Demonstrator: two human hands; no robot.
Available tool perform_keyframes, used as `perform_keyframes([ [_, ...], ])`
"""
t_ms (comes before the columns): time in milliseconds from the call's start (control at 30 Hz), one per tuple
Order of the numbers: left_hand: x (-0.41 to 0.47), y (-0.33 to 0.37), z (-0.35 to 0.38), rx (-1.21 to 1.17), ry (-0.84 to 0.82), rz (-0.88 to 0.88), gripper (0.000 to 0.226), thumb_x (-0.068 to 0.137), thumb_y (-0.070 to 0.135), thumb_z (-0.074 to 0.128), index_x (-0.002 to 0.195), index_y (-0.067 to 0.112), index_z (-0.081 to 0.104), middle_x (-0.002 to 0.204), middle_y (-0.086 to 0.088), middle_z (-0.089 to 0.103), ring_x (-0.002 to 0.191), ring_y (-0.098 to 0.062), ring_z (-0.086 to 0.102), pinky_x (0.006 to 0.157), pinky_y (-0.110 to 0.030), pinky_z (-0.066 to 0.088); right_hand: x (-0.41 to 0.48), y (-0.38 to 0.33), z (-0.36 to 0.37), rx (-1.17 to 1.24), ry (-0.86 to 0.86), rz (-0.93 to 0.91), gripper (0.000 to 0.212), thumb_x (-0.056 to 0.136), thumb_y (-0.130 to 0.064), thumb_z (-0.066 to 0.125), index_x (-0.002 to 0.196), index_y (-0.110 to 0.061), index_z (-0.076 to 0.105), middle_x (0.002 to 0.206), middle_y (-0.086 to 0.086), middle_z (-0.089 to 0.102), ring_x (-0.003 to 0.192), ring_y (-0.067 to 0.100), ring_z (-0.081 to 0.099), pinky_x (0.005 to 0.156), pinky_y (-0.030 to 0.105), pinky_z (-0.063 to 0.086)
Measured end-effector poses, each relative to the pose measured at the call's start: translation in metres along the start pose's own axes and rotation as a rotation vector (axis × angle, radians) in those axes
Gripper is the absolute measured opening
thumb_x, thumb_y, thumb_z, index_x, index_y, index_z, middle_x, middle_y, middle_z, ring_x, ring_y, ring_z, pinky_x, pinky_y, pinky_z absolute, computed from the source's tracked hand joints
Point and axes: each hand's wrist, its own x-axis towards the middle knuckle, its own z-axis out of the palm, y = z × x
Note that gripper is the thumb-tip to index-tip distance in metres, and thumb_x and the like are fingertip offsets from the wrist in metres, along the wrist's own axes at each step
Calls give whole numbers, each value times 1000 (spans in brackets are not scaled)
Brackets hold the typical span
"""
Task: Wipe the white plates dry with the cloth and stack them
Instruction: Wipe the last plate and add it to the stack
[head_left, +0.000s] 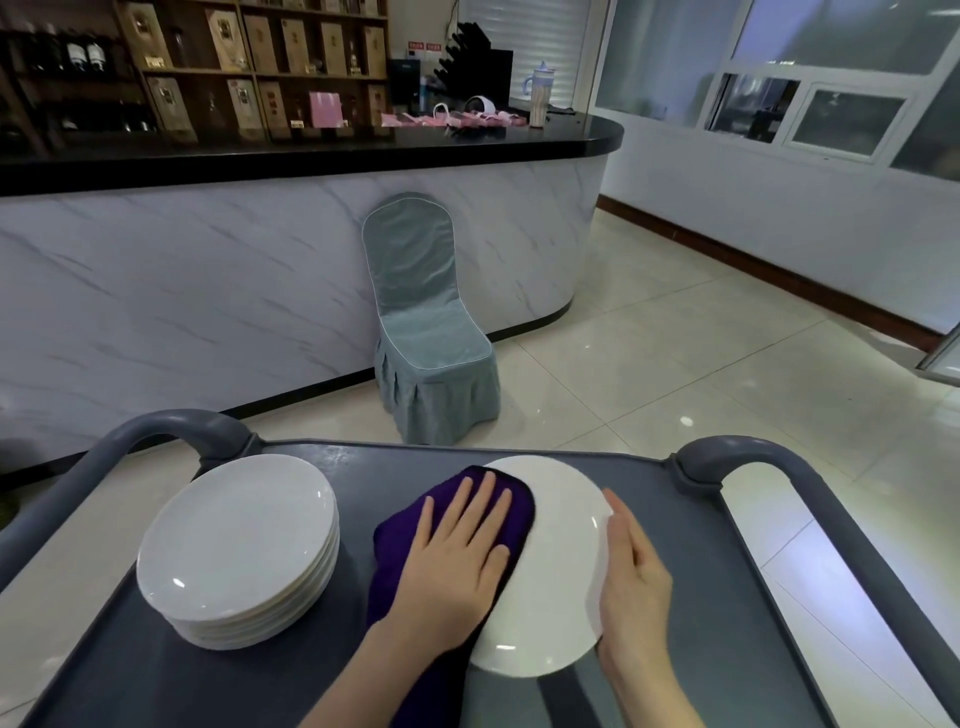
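A single white plate (558, 566) lies on the grey cart top (395, 467). A purple cloth (400, 540) covers its left part. My left hand (457, 556) presses flat on the cloth with straight, spread fingers. My right hand (631, 571) rests against the plate's right rim, fingers straight. A stack of several white plates (236, 551) stands on the cart's left side, apart from the cloth.
The cart has grey curved handles at the far left (156, 423) and far right (748, 452). Beyond it a grey covered chair (431, 332) stands on the tiled floor against a marble-fronted counter (208, 291).
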Motion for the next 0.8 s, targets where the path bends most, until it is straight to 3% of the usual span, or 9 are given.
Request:
perform_keyframes([
  [133,-33,12,-1,107,-2,43,54,92,34,37,144,29,48,153,7,40,140,-24,40,116,-57,13,5,-7,-5,27,67,1,24,104,-23,50,106,-35,71,109,-22,72,107,0,65,89,26,49],
  [233,-49,35,2,99,-72,118,56,82,41,42,136,35,57,146,12,50,134,-15,49,107,-52,17,-5,2,1,20,65,21,26,104,-22,49,104,-34,72,106,-24,73,109,0,64,95,28,49],
  [333,-41,42,6,63,-30,185,56,88,40,42,144,32,48,154,9,39,142,-14,38,114,-57,23,-21,19,8,35,-8,96,26,104,-23,49,114,-28,73,115,-12,74,114,8,65,104,35,47],
  [467,-10,21,-3,-41,-25,114,55,102,43,17,154,39,-3,161,17,-17,148,-8,-18,121,-46,-13,-26,17,9,62,-57,130,25,104,-20,50,112,-24,73,108,-13,76,105,3,69,94,28,50],
  [567,-4,-3,-1,6,2,-13,55,105,42,15,149,40,-17,157,18,-28,144,-9,-29,117,-42,-20,-15,5,0,18,-16,77,23,103,-23,52,114,-25,72,113,-14,74,107,4,68,96,31,50],
  [633,-17,-8,-4,54,-9,-32,55,103,37,24,155,32,6,163,9,-5,151,-19,-7,119,-49,-4,-7,-4,-7,14,31,43,24,103,-23,51,116,-27,71,114,-16,72,110,7,66,97,33,50],
  [700,-34,-3,-2,103,1,15,54,94,32,35,146,23,45,156,1,36,144,-28,33,114,-58,24,-3,-9,-11,23,66,20,24,103,-23,50,112,-31,71,110,-22,72,106,2,66,88,28,50],
  [733,-42,4,0,130,1,39,55,88,33,38,140,24,55,149,2,47,137,-27,44,112,-57,29,-3,-9,-11,27,81,17,24,104,-23,50,109,-32,72,108,-24,72,104,0,66,85,26,50],
  [800,-51,24,5,120,-64,101,58,82,37,42,136,30,58,145,7,52,132,-20,51,112,-49,18,-5,-7,-9,29,91,22,26,104,-22,49,102,-34,72,104,-25,72,101,-4,65,86,25,49],
])
